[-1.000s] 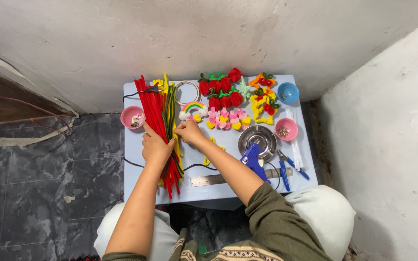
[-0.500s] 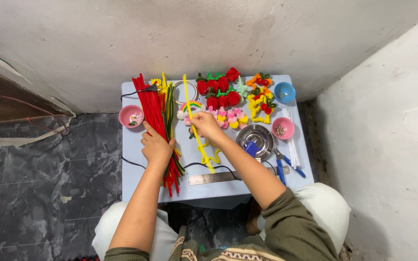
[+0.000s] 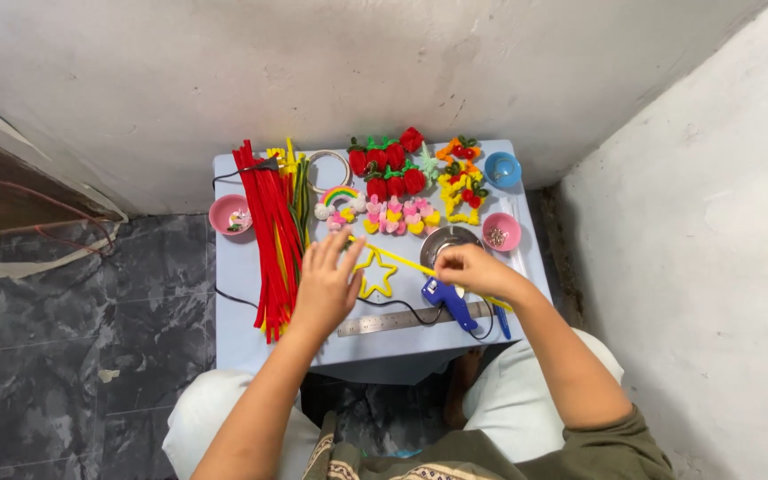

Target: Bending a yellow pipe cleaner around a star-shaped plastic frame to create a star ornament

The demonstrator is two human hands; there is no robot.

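Note:
My right hand (image 3: 475, 269) is closed around a long yellow pipe cleaner (image 3: 395, 256) that lies slanted across the small blue table (image 3: 242, 338), just in front of a metal bowl (image 3: 452, 238). My left hand (image 3: 326, 286) hovers with fingers spread and holds nothing. It is between a bundle of red pipe cleaners (image 3: 267, 233) and a yellow pipe-cleaner star (image 3: 377, 276). A blue glue gun (image 3: 448, 302) lies below my right hand, its black cord running left across the table.
A metal ruler (image 3: 391, 322) lies along the front edge. Red strawberry shapes (image 3: 389, 165), a rainbow (image 3: 340, 195), pink and yellow flowers (image 3: 398, 217), two pink bowls (image 3: 229, 214) (image 3: 500, 232) and a blue bowl (image 3: 502, 169) crowd the back. Walls close in behind and at right.
My right hand has carried the yellow pipe cleaner from the table's middle to the right, near the metal bowl. My left hand came off the red bundle and spread its fingers, uncovering the star.

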